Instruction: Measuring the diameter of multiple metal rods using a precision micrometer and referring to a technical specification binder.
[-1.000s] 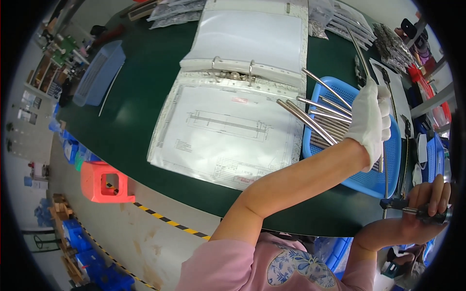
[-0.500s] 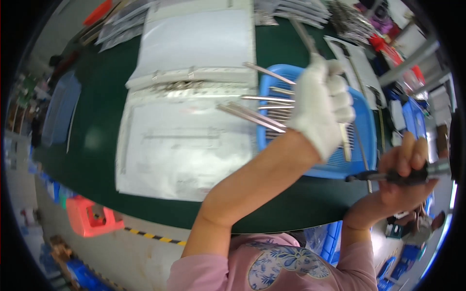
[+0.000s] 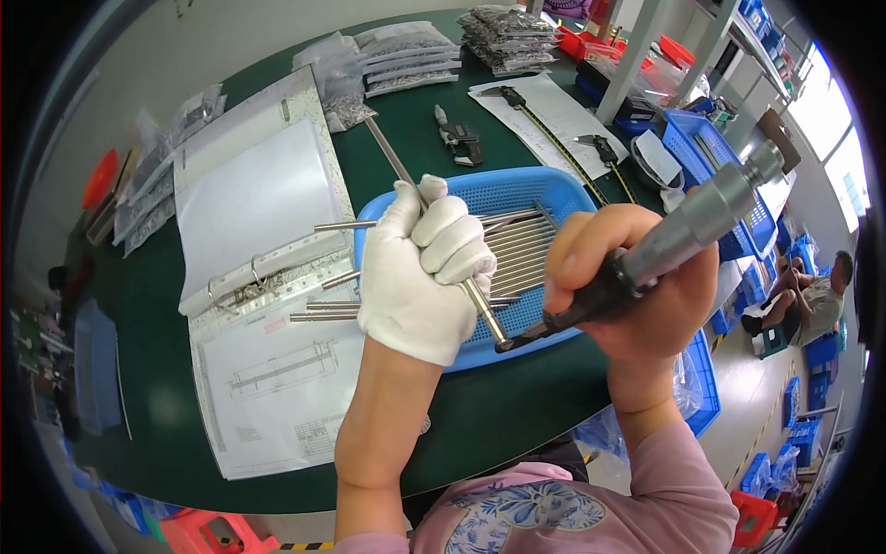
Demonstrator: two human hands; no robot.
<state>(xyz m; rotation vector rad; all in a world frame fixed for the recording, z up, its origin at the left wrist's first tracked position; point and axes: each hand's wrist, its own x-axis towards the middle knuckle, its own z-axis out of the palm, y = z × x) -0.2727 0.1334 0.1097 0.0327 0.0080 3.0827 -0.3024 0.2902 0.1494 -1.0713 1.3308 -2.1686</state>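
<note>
Slanting through the gloved left hand (image 3: 417, 272), a slender metal rod (image 3: 392, 156) lies over the blue plastic basket (image 3: 503, 189), its upper end reaching past the far rim and its lower end by the near one. The fist is clamped on the rod's middle, fingers folded over it and thumb extended toward the upper end; that forearm rises almost straight from the lower edge. The bare right hand (image 3: 630, 325) is bent in at the wrist, fingers wrapped around the dark frame of a micrometer (image 3: 640, 265) whose grey thimble tilts up to the right. The frame's tip meets the rod's lower end; whether its measuring faces close on the metal, I cannot tell.

The rod looks straight, smooth and silvery, with a bright, warm-toned shine near its lower end. Similar rods (image 3: 517, 257) lie side by side in the basket, several poking over its left rim.

Left of the basket, an open ring binder (image 3: 254, 194) shows a technical drawing (image 3: 286, 369). Beyond the basket are a second micrometer (image 3: 461, 143) and two calipers (image 3: 598, 146) on the dark green table (image 3: 161, 397).
</note>
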